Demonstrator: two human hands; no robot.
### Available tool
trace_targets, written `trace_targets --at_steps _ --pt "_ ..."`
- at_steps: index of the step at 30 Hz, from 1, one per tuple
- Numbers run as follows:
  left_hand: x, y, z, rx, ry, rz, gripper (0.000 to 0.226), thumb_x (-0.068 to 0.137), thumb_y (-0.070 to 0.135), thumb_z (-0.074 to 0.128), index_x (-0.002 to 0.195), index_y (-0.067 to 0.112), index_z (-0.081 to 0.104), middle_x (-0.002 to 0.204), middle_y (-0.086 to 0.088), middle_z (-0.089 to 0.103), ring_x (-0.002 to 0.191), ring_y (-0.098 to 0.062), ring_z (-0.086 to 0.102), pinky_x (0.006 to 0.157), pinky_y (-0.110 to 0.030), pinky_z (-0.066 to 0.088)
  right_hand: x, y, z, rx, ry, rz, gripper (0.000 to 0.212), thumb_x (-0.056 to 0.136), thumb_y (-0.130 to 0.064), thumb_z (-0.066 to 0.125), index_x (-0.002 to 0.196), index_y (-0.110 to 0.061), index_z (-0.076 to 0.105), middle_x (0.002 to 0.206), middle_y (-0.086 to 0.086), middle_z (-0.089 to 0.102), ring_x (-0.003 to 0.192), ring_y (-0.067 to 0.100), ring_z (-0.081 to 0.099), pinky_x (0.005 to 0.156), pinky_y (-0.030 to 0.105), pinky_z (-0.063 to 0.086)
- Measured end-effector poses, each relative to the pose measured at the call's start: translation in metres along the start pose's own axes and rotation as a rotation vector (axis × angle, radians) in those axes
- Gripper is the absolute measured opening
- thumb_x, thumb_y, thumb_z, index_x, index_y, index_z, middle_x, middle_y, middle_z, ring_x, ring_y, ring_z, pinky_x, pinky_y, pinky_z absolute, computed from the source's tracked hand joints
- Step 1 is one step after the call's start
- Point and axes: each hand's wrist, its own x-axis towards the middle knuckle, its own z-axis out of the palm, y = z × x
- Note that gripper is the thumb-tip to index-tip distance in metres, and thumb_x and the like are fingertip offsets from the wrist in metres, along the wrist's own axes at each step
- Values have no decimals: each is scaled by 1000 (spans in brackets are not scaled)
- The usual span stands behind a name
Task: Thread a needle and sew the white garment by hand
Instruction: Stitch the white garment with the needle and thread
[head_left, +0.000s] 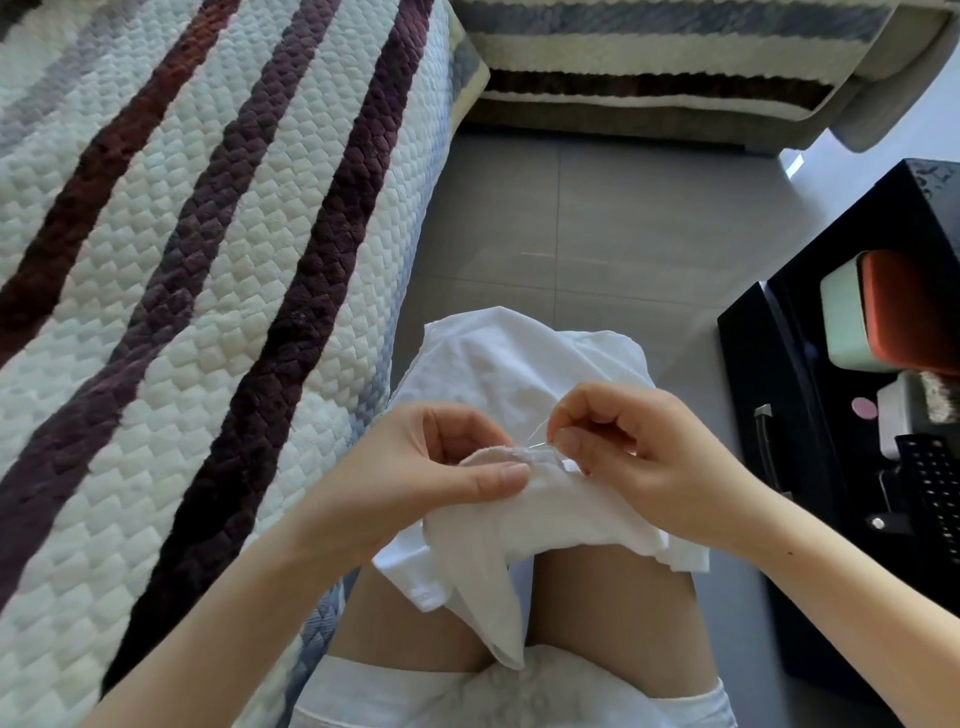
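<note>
Across the left of the frame lies a quilted cover (208, 260) striped white, maroon and purple. At lower centre the left hand (431, 467) pinches a folded edge of the white garment (498, 540), which drapes over the person's knees. Just right of that fold, the right hand (644, 457) pinches the needle (539, 444) between thumb and forefinger, with the thin thread (544, 427) rising beside it. At far right a black cabinet (779, 364) stands on the grey tiled floor (571, 208).
</note>
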Motion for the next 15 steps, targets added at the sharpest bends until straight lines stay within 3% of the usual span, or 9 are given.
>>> trace_targets --at_steps 3,11,15 --pt "-1 1 0 1 2 26 15 58 24 83 67 21 71 66 -2 69 59 -8 63 53 -17 49 1 -2 0 -5 -10 -5 13 85 -15 54 76 -24 60 72 -13 62 66 6 56 62 14 42" --pt "-1 2 0 -21 -7 26 5 68 12 73 71 14 75 68 -1 70 63 -7 65 57 -14 49 -1 -6 -1 39 -61 16 13 83 -15 54 77 -24 60 72 -13 62 66 7 56 65 27 48" --pt "-1 2 0 -20 -33 33 8 73 13 70 74 17 76 71 2 71 67 -5 65 60 -13 49 -2 -6 0 74 -78 25 15 83 -14 54 76 -26 60 70 -16 61 65 5 56 63 21 46"
